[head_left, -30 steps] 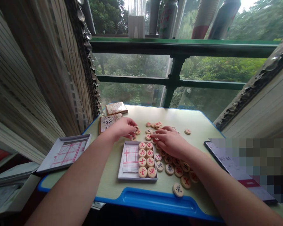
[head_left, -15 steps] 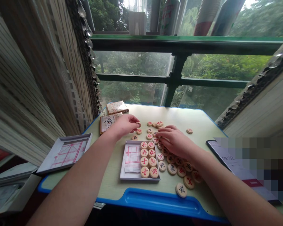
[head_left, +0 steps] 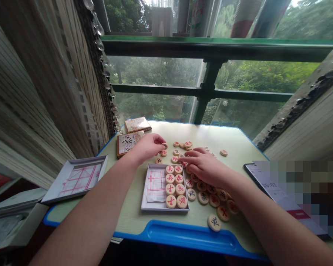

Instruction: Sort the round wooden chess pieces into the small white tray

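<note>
Between the thumb and fingertips of my left hand (head_left: pixel 150 147) is a round wooden Chinese chess piece (head_left: pixel 164 145). Just below it on the table lie a red-marked piece (head_left: pixel 163 153) and a dark-marked one (head_left: pixel 158 160). My right hand (head_left: pixel 204 162) is palm down over the loose pieces, fingers stretched out and apart. One fingertip reaches the edge of a red-marked piece (head_left: pixel 174 159); the hand hides several others. Nearer me sits a shallow white box (head_left: pixel 144 205), its right side filled with two columns of red-marked pieces, such as this one (head_left: pixel 171 201). A folded paper shows on its left.
A box lid (head_left: pixel 51 194) rests at the table's left edge. Two small decorated boxes (head_left: pixel 129 142) stand at the back left. A phone (head_left: pixel 262 181) lies on the right. Loose pieces spread right of the white box, one (head_left: pixel 214 222) near the blue front tray (head_left: pixel 191 238).
My right hand has shifted slightly left, its fingers now at the red-marked piece above the box. My left hand keeps its piece, almost in the same spot. The camera view has shifted a little.
</note>
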